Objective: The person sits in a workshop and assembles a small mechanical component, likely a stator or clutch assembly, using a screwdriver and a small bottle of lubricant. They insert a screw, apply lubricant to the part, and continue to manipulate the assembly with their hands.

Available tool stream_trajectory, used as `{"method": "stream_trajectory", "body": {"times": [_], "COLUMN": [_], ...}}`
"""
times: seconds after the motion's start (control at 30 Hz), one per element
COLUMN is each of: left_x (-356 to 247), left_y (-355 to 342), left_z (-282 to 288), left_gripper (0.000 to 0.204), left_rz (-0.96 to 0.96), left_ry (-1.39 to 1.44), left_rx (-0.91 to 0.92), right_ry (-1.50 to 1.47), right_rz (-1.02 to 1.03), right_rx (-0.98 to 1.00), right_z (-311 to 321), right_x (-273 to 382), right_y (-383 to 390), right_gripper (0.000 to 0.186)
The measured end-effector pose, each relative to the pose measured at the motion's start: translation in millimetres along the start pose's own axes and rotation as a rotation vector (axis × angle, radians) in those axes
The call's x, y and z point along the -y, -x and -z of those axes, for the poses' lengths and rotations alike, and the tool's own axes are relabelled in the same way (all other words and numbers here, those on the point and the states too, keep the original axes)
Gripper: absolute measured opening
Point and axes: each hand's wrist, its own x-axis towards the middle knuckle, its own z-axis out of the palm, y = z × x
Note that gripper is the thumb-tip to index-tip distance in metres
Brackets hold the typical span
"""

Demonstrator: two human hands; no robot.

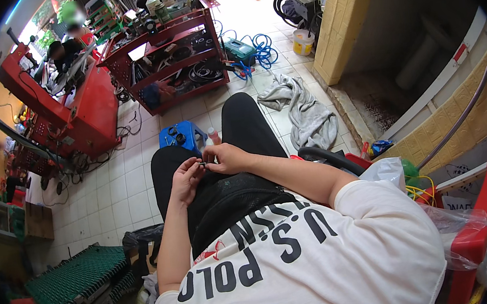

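Observation:
My left hand (pixel 184 179) and my right hand (pixel 227 158) meet above my lap, fingertips nearly touching. Between them is a small dark metal part (pixel 203 164), pinched at both ends; its exact kind is too small to make out. Just beyond my knees stands a low blue plastic stool (pixel 195 131) with dark round parts (pixel 177 139) on it. A bottle with pinkish contents (pixel 214 135) is next to the stool, close behind my right hand.
A red tool cart (pixel 187 67) loaded with bottles and tools stands ahead. Near it are a teal toolbox (pixel 240 51), coiled blue hose (pixel 267 51) and a white bucket (pixel 303 42). A grey cloth (pixel 304 110) lies on the tiles. At left are a red machine (pixel 94 117) and another person.

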Motion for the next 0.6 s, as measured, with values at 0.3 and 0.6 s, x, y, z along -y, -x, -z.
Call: {"method": "stream_trajectory", "body": {"times": [0.3,0.6], "left_x": [1,-2], "left_y": [-1,1], "left_z": [0,-12], "left_gripper": [0.026,0.022], "left_rz": [-0.02,-0.012], "left_ry": [-0.016,-0.091], "left_rx": [0.032,0.007], "right_ry": [0.018,0.011], "right_rz": [0.012,-0.015], "right_rx": [-0.027,-0.073], "right_z": [-2,0], "right_x": [-3,-2], "right_y": [2,-2], "right_gripper": [0.018,0.021]}}
